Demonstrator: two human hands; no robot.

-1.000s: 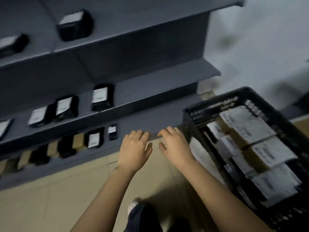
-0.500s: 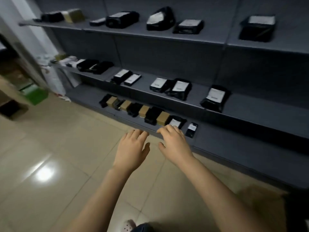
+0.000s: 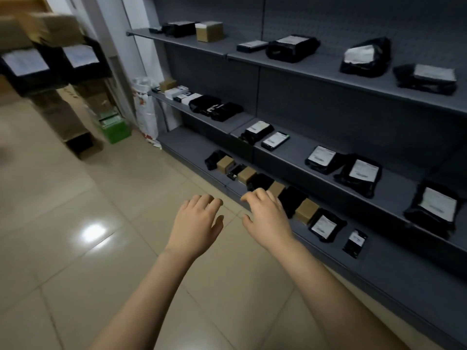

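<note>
My left hand (image 3: 195,223) and my right hand (image 3: 266,218) hover side by side in front of me, palms down, fingers loosely bent, holding nothing. Both are above the tiled floor (image 3: 75,248), just in front of the lowest shelf of a dark grey shelving unit (image 3: 316,66). On that lowest shelf lies a row of small brown boxes (image 3: 305,210) and black parcels (image 3: 326,224) with white labels; my right hand's fingertips overlap the row in the image without touching it. A small black labelled packet (image 3: 355,242) lies at the row's right end.
Higher shelves carry more black labelled bags (image 3: 433,207) and a brown box (image 3: 208,31). To the left stand stacked cardboard boxes (image 3: 75,127), black crates with white labels (image 3: 50,64), a green box (image 3: 115,126) and a white sack (image 3: 145,107) by the shelf end.
The view has swung left, away from the black crate of parcels, along the shelves to their left end. Both hands keep the same pose in front of me.
</note>
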